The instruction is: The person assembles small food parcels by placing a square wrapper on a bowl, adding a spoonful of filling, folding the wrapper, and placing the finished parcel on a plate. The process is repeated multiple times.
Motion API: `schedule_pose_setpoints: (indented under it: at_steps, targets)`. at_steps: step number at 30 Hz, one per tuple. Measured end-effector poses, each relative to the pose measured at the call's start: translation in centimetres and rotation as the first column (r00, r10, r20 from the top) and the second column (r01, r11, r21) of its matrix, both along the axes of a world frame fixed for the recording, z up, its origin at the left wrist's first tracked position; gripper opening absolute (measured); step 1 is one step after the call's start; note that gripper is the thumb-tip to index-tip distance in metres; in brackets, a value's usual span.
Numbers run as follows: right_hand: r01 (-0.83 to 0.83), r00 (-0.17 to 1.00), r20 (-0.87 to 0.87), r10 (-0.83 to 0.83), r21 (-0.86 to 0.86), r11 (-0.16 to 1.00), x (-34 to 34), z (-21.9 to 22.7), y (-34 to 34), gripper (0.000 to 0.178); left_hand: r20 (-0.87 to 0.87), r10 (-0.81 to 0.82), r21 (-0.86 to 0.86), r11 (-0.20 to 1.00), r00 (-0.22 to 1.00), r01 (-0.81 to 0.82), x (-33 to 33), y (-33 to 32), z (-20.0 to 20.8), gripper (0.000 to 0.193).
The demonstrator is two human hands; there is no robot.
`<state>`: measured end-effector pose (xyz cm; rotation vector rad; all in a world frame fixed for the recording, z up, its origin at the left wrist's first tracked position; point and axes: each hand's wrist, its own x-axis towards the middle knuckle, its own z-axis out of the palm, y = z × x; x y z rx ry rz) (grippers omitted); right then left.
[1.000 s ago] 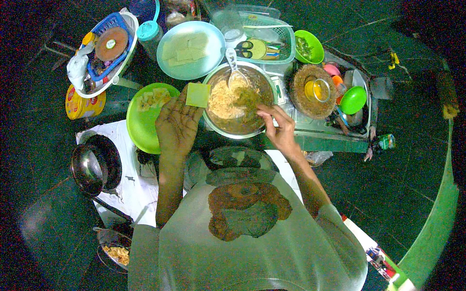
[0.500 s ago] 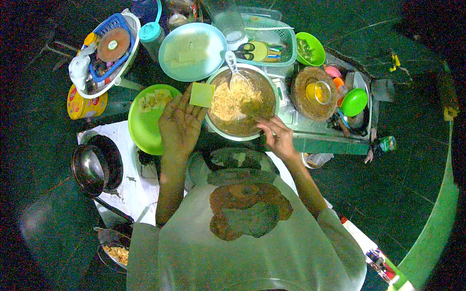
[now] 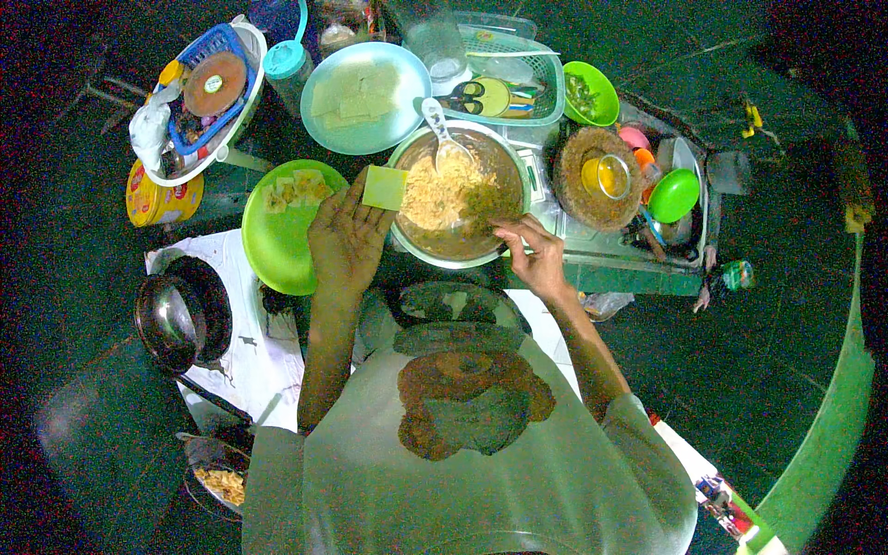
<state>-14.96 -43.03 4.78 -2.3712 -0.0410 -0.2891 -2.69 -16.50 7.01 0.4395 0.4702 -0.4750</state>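
My left hand [image 3: 350,239] is palm up, with a square pale-yellow wrapper [image 3: 384,189] resting on its outstretched fingers. My right hand [image 3: 536,257] is at the near right rim of a metal bowl [image 3: 511,151], its fingertips pinched together over the inside. Whatever is between those fingertips is too small to make out. Inside the bowl lie a light orange, crumbly filling [image 3: 430,196] and a dark green chopped patch [image 3: 483,202]. A white spoon [image 3: 435,120] leans in the filling. Several filled wrapper pieces [image 3: 296,189] sit on a green plate [image 3: 276,242] left of my left hand.
Beyond the bowl, a light blue plate [image 3: 324,131] carries flat wrappers [image 3: 363,104]. A basket [image 3: 553,88] with scissors stands beside it. To the right are a round wooden board [image 3: 575,205] with a small yellow cup, and a green bowl [image 3: 609,109]. A dark pan [image 3: 171,322] sits left.
My right hand has shifted slightly at the bowl's rim, and its fingers are drawn closer together. The left hand still holds the wrapper in nearly the same place.
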Motion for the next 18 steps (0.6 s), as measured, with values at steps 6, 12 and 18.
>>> schedule_pose_setpoints:
  at_steps: [6, 12, 18]
  targets:
    - [0.049, 0.999, 0.016, -0.049, 0.031, 0.998, 0.9, 1.1, 0.6, 0.013, -0.025, -0.011, -0.041, 0.999, 1.0, 0.01, -0.2, 0.4, -1.7, 0.055]
    - [0.085, 0.996, 0.015, -0.085, -0.005, 0.996, 1.5, 1.3, 1.3, 0.013, -0.029, -0.037, -0.067, 0.997, 0.999, 0.035, -0.3, 0.6, -2.4, 0.056]
    - [0.111, 0.994, 0.012, -0.111, -0.009, 0.994, 1.9, 0.5, 1.8, 0.015, -0.04, -0.03, -0.062, 0.998, 0.999, 0.027, -0.5, 0.7, -3.2, 0.058]
